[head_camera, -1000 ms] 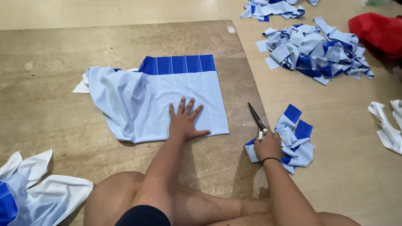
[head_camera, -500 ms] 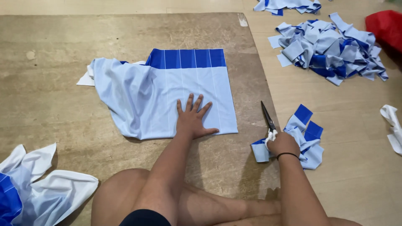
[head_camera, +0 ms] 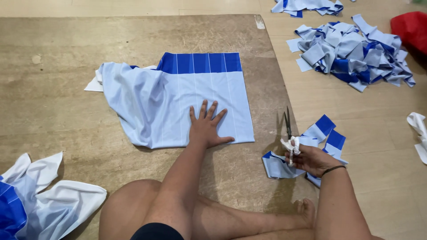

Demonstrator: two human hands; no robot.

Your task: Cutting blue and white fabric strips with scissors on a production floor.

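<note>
A light blue cloth with a dark blue band (head_camera: 191,95) lies spread on a brown board (head_camera: 66,89). My left hand (head_camera: 206,126) presses flat on its near edge, fingers spread. Over a small heap of cut blue and white pieces (head_camera: 311,146) at the board's right edge, my right hand (head_camera: 311,160) grips scissors (head_camera: 288,129) by their cloth-wrapped handles. The blades point away from me and are closed.
A large pile of cut blue and light blue pieces (head_camera: 351,51) lies on the floor at the far right, a red cloth (head_camera: 411,26) beside it. Crumpled white and blue fabric (head_camera: 40,200) sits at the near left. My bare legs (head_camera: 222,218) are folded in front.
The view has shifted a little. My hands keep their places: the left stays flat on the cloth, the right stays on the scissors by the small heap.
</note>
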